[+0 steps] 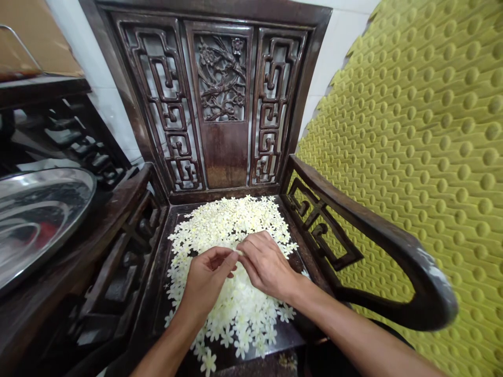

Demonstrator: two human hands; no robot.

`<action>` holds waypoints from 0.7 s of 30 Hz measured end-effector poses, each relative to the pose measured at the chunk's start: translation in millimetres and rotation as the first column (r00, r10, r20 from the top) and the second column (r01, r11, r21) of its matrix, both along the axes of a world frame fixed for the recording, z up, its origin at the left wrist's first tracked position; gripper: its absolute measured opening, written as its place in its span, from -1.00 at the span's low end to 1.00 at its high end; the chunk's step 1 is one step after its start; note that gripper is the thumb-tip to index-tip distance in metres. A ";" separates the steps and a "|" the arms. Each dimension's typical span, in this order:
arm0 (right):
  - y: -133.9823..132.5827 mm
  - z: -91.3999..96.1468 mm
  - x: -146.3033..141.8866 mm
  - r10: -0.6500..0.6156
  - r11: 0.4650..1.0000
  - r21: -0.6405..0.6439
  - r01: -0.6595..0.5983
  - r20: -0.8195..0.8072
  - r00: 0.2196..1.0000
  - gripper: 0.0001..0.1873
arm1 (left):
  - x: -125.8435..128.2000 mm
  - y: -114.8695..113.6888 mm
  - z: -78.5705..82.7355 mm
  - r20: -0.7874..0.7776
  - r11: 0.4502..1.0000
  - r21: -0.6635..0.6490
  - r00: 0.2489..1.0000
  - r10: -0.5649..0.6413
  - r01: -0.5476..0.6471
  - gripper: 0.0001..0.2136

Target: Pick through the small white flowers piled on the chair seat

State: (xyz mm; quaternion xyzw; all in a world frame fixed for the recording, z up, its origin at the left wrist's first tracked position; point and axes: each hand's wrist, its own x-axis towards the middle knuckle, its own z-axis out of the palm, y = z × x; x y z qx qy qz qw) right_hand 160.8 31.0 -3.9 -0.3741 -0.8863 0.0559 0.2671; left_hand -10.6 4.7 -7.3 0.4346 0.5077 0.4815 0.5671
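Observation:
A heap of small white flowers [231,220] with pale yellow centres covers the seat of a dark carved wooden chair [223,152]. My left hand [206,277] and my right hand [267,264] meet above the middle of the heap. Their fingertips are pinched together on one small white flower [238,252] between them. Both hands hover just over the pile, hiding the blossoms beneath them.
The chair's curved right armrest [393,246] runs beside my right forearm. A yellow-green bumpy foam sheet [424,131] leans at the right. A shiny metal basin [35,214] rests on dark furniture at the left, with a cardboard box [35,36] behind it.

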 end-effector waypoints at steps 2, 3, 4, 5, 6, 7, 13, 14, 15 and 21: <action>-0.1 1.0 -0.6 -0.007 1.000 0.005 0.006 0.046 0.999 -0.80 | -0.2 0.6 1.6 -0.034 1.000 0.022 0.999 -0.006 0.007 -0.77; 0.1 0.7 -0.9 -0.004 1.000 0.008 0.004 0.065 0.998 -0.78 | -0.6 1.0 2.5 -0.044 1.000 0.021 0.999 -0.008 0.009 -0.77; 0.4 -0.1 -1.0 0.002 1.000 0.011 -0.003 0.081 0.997 -0.76 | -1.2 1.5 3.2 -0.049 1.000 0.016 0.999 -0.008 0.008 -0.77; 0.9 -1.3 -1.1 0.007 1.000 0.016 -0.009 0.094 0.996 -0.74 | -2.0 2.1 3.9 -0.053 1.000 0.007 0.999 -0.008 0.008 -0.76; 1.4 -2.6 -1.1 0.010 1.000 0.020 -0.013 0.105 0.994 -0.71 | -2.9 2.7 4.3 -0.054 1.000 -0.002 0.998 -0.010 0.010 -0.76; 1.9 -3.8 -1.0 0.014 1.000 0.021 -0.016 0.111 0.994 -0.68 | -3.8 3.3 4.4 -0.050 1.000 -0.012 0.999 -0.013 0.012 -0.75; 1.9 -2.4 1.2 0.041 0.998 -0.053 -0.041 -0.017 0.999 -0.79 | -8.0 6.3 2.3 -0.046 1.000 0.017 0.999 0.005 -0.005 -0.77; 1.7 -0.6 1.7 0.048 0.996 -0.072 -0.051 -0.055 0.997 -0.78 | -8.7 6.8 2.4 -0.053 0.999 0.031 0.998 0.019 -0.017 -0.78; 1.6 1.3 2.3 0.052 0.994 -0.091 -0.060 -0.089 0.995 -0.77 | -9.3 7.3 2.6 -0.060 0.998 0.043 0.998 0.037 -0.034 -0.78; 5.1 8.5 6.9 0.052 0.991 -0.114 -0.077 -0.205 0.977 -0.68 | -13.9 11.3 4.7 -0.042 0.998 0.057 0.999 0.029 -0.026 -0.79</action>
